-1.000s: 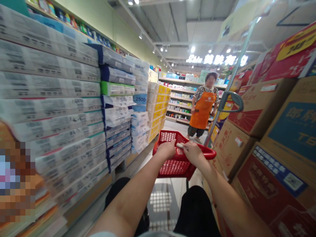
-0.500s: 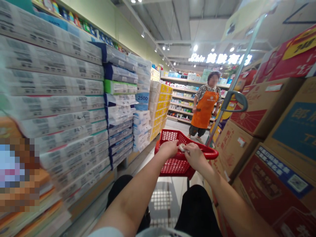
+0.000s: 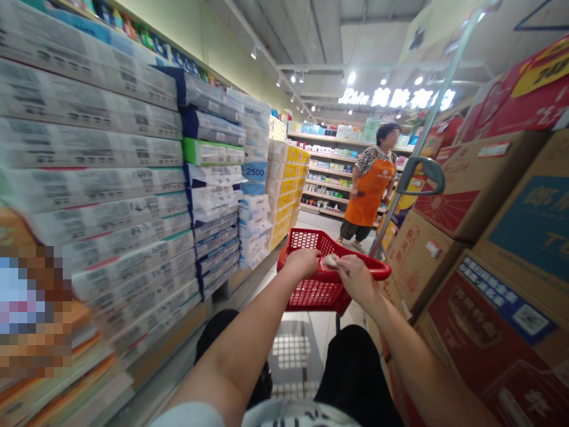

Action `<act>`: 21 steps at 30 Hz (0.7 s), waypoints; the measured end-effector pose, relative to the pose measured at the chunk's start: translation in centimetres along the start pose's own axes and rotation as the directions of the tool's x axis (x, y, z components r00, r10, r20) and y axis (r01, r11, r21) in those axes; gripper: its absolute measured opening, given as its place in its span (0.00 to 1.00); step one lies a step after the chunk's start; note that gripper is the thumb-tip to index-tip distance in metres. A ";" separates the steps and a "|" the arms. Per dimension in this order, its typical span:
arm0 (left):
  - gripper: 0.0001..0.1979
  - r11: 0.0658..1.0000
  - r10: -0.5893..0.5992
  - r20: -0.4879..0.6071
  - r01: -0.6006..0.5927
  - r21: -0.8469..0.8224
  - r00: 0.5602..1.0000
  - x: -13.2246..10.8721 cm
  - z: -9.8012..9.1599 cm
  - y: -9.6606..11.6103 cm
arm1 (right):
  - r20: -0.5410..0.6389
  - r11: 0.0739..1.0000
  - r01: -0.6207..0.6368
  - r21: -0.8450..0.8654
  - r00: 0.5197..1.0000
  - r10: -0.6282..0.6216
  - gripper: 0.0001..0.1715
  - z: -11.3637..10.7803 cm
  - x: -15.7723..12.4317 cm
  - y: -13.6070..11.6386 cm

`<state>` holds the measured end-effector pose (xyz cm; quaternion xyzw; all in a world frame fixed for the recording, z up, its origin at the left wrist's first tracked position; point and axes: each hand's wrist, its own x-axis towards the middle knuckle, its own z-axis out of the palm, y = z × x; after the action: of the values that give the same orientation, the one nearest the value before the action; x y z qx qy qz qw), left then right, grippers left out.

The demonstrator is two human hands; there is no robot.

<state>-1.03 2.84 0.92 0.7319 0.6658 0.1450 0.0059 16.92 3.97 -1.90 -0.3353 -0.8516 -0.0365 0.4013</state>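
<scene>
Our left hand curls over the rim of a red plastic mesh shopping basket; our right hand pinches, fingertips pressed together, a small pale crumpled item (too blurred to name) just above the rim, between both hands.

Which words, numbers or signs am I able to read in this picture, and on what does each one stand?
"2500": blue label on a stack of white wrapped packs.
"郎": blue panel on a brown cardboard carton.
Glowing white shop sign: too blurred to read.
Grey print on the large white packs: too blurred to read.
</scene>
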 end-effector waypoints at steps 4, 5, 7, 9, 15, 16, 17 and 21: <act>0.19 1.000 -0.005 0.007 0.005 -0.003 1.000 -0.1 -0.1 0.1 | -0.003 1.000 0.000 -0.029 1.000 0.000 0.14 0.0 -0.3 -0.1; 0.19 1.000 -0.003 0.009 0.004 -0.004 1.000 -0.1 -0.2 0.2 | 0.015 0.999 0.042 -0.015 0.999 -0.042 0.15 0.1 -0.3 -0.3; 0.19 1.000 -0.002 0.014 0.002 -0.004 1.000 -0.2 -0.3 0.2 | 0.025 0.996 0.090 0.012 0.996 -0.091 0.15 0.1 -0.4 -0.3; 0.18 1.000 -0.014 0.019 0.014 0.004 1.000 -0.3 -0.4 0.2 | -0.015 0.999 0.046 0.009 0.999 -0.046 0.15 0.1 -0.3 0.1; 0.18 1.000 -0.015 0.016 0.015 0.016 1.000 -0.5 -0.6 0.4 | 0.001 0.999 0.041 -0.014 0.999 -0.041 0.16 0.2 -0.3 -0.1; 0.18 1.000 -0.009 0.020 0.009 0.013 1.000 -0.5 -0.6 0.4 | 0.024 0.997 0.079 -0.003 0.997 -0.079 0.16 0.2 -0.2 -0.3; 0.18 1.000 -0.006 0.023 0.006 0.010 1.000 -0.5 -0.6 0.3 | 0.037 0.995 0.097 0.009 0.995 -0.097 0.16 0.2 -0.1 -0.3; 0.18 1.000 -0.019 0.009 0.019 0.006 1.000 -0.4 -0.5 0.3 | 0.006 1.000 -0.028 -0.001 1.000 0.028 0.15 0.1 0.6 0.5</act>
<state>-0.91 2.33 1.39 0.7263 0.6730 0.1395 0.0082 16.90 4.68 -1.64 -0.3475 -0.8480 -0.0305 0.3990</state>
